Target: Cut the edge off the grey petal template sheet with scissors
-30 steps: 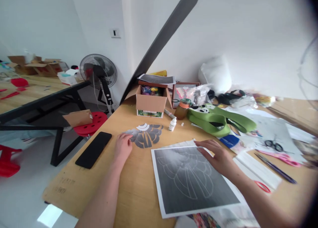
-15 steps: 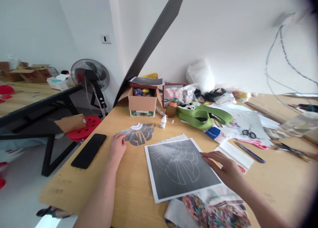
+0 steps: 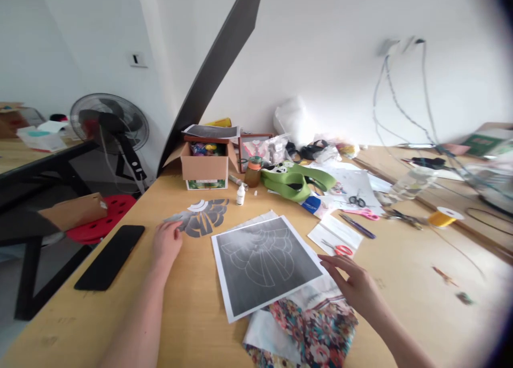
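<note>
My left hand (image 3: 167, 242) rests at the left end of a grey paper cutout (image 3: 206, 218) made of petal-like pieces, its fingertips bent together on that end. At the right edge of a printed sheet (image 3: 264, 266) with a white fan-shaped line drawing, my right hand (image 3: 350, 274) lies with fingers stretched out and thumb apart. Its index tip is at the sheet's edge; whether it touches I cannot tell. Beneath the sheet's near edge is floral fabric (image 3: 316, 330). A small white bottle (image 3: 240, 195) stands behind, its cap off beside it.
A black phone (image 3: 110, 257) lies left. Behind are a cardboard box (image 3: 204, 165), a brown jar (image 3: 253, 173) and a green strap (image 3: 286, 182). Red-handled scissors (image 3: 342, 250), a purple pen-like tool (image 3: 358, 226), pink scissors (image 3: 366, 213) and a yellow thread spool (image 3: 443, 217) lie right.
My view has turned right, bringing the yellow thread spool into sight. My right hand has shifted slightly toward me, uncovering more of the red-handled scissors. My left hand stays at the cutout.
</note>
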`<state>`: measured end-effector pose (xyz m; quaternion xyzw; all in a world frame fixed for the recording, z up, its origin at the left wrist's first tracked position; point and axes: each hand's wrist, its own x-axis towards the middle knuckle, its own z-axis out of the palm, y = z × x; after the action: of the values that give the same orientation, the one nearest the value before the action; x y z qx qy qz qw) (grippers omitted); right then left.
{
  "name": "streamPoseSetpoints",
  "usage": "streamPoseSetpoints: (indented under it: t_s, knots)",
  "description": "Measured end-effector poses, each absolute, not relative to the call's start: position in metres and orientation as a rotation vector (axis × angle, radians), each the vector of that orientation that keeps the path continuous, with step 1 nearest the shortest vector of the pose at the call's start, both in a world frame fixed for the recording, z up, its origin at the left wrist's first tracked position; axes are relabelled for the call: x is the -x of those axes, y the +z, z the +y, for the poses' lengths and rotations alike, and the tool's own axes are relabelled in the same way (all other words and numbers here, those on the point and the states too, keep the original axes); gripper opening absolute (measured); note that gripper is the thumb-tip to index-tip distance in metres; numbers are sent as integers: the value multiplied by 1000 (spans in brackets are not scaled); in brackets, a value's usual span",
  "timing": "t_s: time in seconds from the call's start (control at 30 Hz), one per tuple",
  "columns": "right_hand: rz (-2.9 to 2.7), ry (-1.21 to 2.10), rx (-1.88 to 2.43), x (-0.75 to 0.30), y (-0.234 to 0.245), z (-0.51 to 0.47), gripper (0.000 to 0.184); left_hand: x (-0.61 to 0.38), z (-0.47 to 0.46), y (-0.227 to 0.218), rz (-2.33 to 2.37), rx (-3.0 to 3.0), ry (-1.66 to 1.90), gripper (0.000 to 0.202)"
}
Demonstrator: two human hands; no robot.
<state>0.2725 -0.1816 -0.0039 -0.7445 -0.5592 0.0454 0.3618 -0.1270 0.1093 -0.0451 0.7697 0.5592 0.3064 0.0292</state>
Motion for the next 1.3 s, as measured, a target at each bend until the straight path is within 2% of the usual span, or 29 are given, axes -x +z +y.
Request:
streamPoseSetpoints:
  t_s: [0.17, 0.4, 0.57, 0.8, 0.93, 1.0, 1.17, 1.3]
  knots:
    - [-1267, -26, 2149, -316, -7, -200, 37, 130, 112, -46, 1745, -2383, 919, 37]
    - [-1565, -341, 2346, -366, -27, -191, 28, 109, 102, -31, 1710, -2355, 903, 38]
    - [-1793, -324, 2475, -369, -32, -176, 38, 85, 78, -7, 1520, -2379, 870, 35]
    - [-1864, -271, 2513, -370, -29, -169, 31, 88, 9, -5, 1368, -2069, 838, 40]
    - [-1621, -141, 2451, -388, -39, -171, 39, 98, -37, -20, 1405, -1794, 819, 45]
    - [-1428, 47, 2362, -399, -39, -170, 41, 99, -56, -26, 1423, -1649, 800, 50]
    - [-963, 777, 1693, -414, -7, -150, 46, 77, -86, -25, 1393, -1413, 661, 59]
    - [-775, 924, 1320, -410, 13, -127, 43, 57, -91, -20, 1451, -1360, 632, 65]
